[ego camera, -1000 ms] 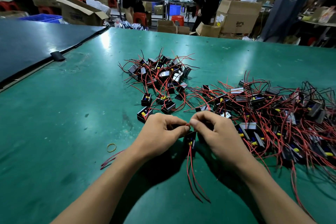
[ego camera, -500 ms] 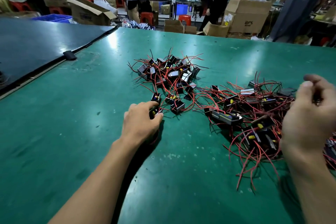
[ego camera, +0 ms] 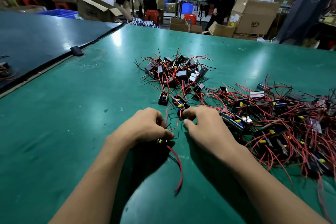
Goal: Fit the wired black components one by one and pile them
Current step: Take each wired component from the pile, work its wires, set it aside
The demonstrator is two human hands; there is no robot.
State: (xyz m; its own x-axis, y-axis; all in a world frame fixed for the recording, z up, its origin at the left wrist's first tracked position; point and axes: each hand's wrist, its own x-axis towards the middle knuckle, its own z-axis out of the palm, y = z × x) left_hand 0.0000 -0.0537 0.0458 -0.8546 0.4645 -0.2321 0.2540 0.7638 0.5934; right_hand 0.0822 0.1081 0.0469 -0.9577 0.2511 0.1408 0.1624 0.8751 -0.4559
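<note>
My left hand (ego camera: 145, 127) curls over a small black component (ego camera: 161, 141) with a yellow part, its red wire (ego camera: 177, 165) trailing toward me across the green table (ego camera: 72, 114). My right hand (ego camera: 201, 129) sits just right of it, fingertips pinching another black component (ego camera: 181, 112) with a yellow part at the near edge of the pile. A pile of black components with red wires (ego camera: 174, 72) lies beyond the hands. A larger tangled heap of components (ego camera: 283, 120) spreads to the right.
A dark blue table (ego camera: 36, 36) adjoins on the left, with a black clip (ego camera: 76, 51) at the seam. Cardboard boxes (ego camera: 254, 16), red stools and several people stand beyond the far edge.
My right hand has come back from the right heap to the centre and now pinches a component. My left hand has drawn back toward me, holding one with a trailing red wire.
</note>
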